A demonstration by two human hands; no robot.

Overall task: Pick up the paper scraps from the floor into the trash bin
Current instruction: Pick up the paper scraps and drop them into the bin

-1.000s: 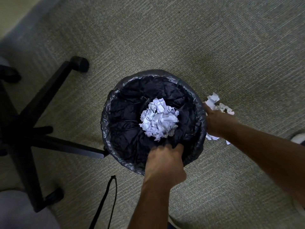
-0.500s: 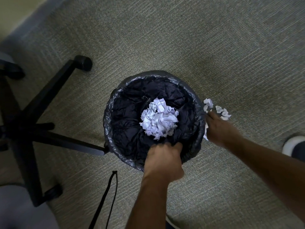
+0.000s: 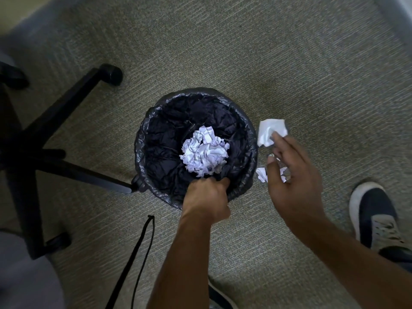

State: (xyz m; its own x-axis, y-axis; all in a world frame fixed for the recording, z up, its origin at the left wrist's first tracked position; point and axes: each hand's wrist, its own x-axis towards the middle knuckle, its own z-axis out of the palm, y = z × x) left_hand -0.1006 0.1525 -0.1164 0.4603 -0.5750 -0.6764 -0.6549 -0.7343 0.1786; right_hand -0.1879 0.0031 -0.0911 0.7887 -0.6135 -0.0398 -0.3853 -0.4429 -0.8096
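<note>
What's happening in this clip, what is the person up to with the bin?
A person is clearing paper scraps off the carpet into a lined trash bin. The left hand grips the bin's near rim. The right hand, fingers spread, is over scraps beside the bin: a larger white piece and smaller bits. A crumpled wad already sits inside.

Floor (image 3: pixel 289 63) is covered in ribbed, matt carpet. Trash bin (image 3: pixel 250 139) is lined with crinkled, glossy black plastic. Paper scraps (image 3: pixel 205 152) are seen crumpled, white, matt.
</note>
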